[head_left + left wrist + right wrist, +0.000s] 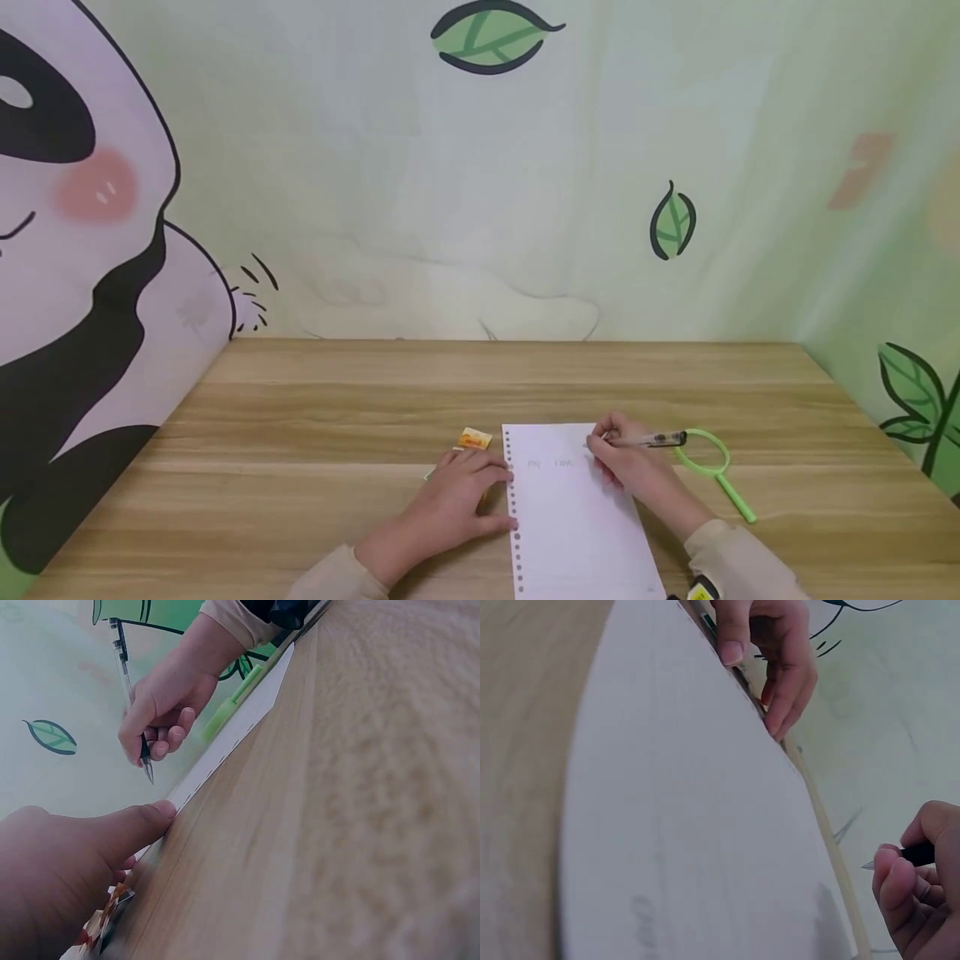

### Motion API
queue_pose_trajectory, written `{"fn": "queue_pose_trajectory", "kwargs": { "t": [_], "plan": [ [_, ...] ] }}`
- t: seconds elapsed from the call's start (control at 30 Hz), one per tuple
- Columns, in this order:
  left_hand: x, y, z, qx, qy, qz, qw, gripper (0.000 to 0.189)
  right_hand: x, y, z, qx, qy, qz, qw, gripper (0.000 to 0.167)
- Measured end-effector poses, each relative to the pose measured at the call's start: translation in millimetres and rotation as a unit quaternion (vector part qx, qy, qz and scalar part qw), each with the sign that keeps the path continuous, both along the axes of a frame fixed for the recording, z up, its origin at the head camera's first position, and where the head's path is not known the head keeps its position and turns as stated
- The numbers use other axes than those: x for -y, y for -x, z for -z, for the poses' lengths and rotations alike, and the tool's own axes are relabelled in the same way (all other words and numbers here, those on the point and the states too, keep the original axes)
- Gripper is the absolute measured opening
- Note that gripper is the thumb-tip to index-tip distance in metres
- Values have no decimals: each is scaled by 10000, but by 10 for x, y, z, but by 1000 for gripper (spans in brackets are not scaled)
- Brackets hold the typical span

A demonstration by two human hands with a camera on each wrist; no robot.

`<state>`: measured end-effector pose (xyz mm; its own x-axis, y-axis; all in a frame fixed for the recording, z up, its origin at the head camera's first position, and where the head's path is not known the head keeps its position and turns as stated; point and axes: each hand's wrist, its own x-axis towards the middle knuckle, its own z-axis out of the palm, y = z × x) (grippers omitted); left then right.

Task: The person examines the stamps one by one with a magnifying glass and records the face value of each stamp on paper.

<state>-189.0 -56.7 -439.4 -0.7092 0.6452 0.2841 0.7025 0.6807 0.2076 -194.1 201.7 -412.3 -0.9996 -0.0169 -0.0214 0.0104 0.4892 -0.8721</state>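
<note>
A white sheet of loose-leaf paper [577, 542], punched with holes down its left side, lies on the wooden table. Faint writing [551, 463] runs across its upper part. My right hand [637, 467] pinches a clear-barrelled pen [662, 439] with a black grip [145, 746] over the sheet's upper right. In the left wrist view the pen tip [151, 778] points down and stands apart from the paper. My left hand [453, 500] rests at the punched edge, thumb and fingertips touching it, fingers loosely extended.
Just beyond the left hand lies a small orange-and-yellow packet [476, 438], partly beside other bits hidden by the fingers. A green magnifying glass [736, 498] lies right of the right hand. A printed wall covering [375, 208] rises behind the wooden table [300, 400].
</note>
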Motion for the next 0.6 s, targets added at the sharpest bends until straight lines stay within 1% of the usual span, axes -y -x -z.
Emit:
{"fn": "queue_pose_trajectory", "kwargs": {
  "t": [0.13, 0.2, 0.3, 0.4, 0.6],
  "plan": [
    [5, 0, 1, -20, 14, 6, 10000, 49, -47, -13, -69, -115, -61, -182, 9998, 14],
    [5, -4, 2, -6, 20, 0, 10000, 49, -81, -24, -99, -106, -96, -266, 9995, 15],
    [1, -11, 1, 36, 31, 0, 10000, 49, -152, -47, -144, 99, -121, -357, 9992, 21],
    [-5, -10, 9, 70, 39, 0, 10000, 49, -243, -79, -172, 219, -101, -531, 9983, 27],
    [5, 1, 10, 6, 37, -11, 10000, 49, -383, -134, -234, -90, 40, -960, 9953, 31]
  ]
}}
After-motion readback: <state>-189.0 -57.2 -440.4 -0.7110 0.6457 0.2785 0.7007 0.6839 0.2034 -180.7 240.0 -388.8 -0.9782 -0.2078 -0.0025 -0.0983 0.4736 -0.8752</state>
